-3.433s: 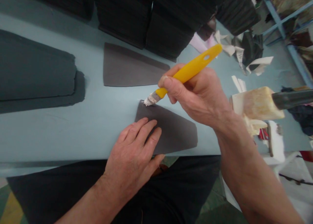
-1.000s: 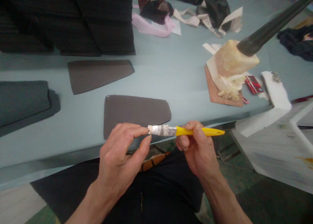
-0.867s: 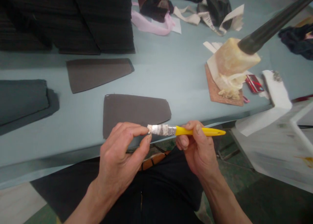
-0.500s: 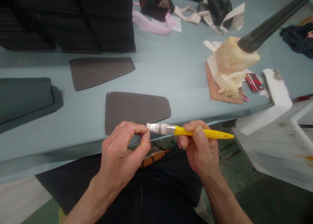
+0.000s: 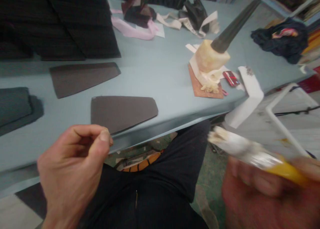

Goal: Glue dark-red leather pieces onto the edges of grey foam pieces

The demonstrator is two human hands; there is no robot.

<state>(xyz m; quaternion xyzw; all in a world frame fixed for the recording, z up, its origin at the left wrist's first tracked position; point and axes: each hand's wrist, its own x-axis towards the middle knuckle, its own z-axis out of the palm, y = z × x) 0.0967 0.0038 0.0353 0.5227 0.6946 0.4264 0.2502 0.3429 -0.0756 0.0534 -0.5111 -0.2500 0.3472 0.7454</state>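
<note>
A yellow-handled paintbrush (image 5: 250, 155) lies in my right hand (image 5: 265, 189) at the lower right, its wrapped, pale bristle end pointing left. That hand is blurred, with its fingers around the yellow handle. My left hand (image 5: 75, 165) is at the lower left, thumb and forefinger pinched together; anything between the fingertips is too small to make out. Just beyond it, a dark brown panel (image 5: 125, 110) lies flat near the table's front edge. A second brown panel (image 5: 83, 77) lies farther back to the left.
The blue-green table (image 5: 160, 75) holds tall dark stacks (image 5: 62, 25) at the back left. A pale container (image 5: 211, 57) with a dark cone stands on a brown board at the right, beside a small red pack (image 5: 230, 78). Dark layered pieces (image 5: 15, 105) lie far left.
My right hand has swung right and closer to the camera with the paintbrush. My left hand has come off the bristle tip and moved left. The view has shifted to the right.
</note>
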